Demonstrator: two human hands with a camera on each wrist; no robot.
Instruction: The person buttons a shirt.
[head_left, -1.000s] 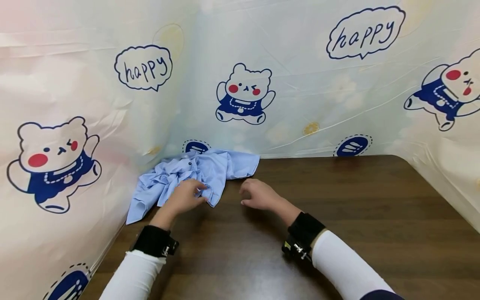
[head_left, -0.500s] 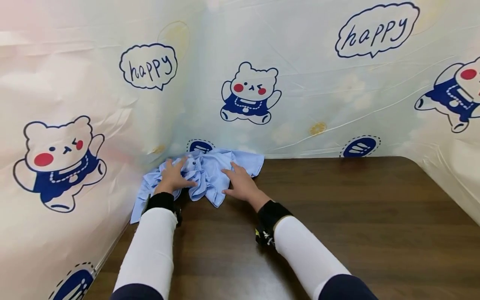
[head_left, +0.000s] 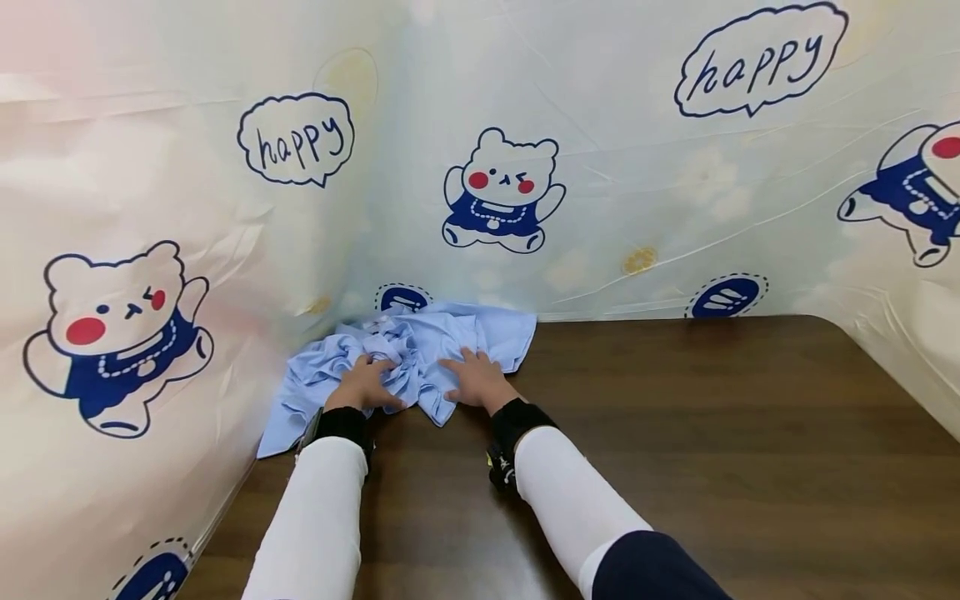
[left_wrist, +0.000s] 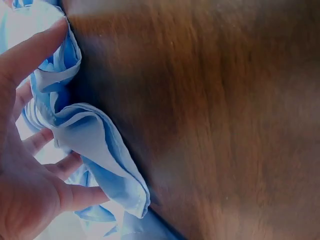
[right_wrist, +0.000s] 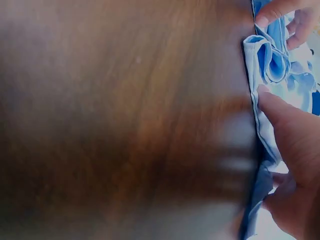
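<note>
A crumpled light blue shirt (head_left: 435, 342) lies at the back left of the brown table, against the backdrop. My left hand (head_left: 363, 385) is at the shirt's near edge in the head view, thumb and fingers spread apart. From the left wrist, its fingers (left_wrist: 65, 165) reach into loose folds of the cloth. To its right, my right hand (head_left: 480, 382) touches the shirt with spread fingers. The right wrist view has that hand's thumb (right_wrist: 272, 106) at the hem, while its other fingers are partly hidden.
The brown wooden table (head_left: 675, 450) stretches to the right and toward me. A printed backdrop (head_left: 600, 167) with cartoon bears hangs behind the table and along its left side. Black bands with small cameras sit on both wrists.
Both hands have reached forward onto the shirt, the right one also moving left. Since half a second ago, the left hand has drawn back slightly and the cloth has shifted a little nearer.
</note>
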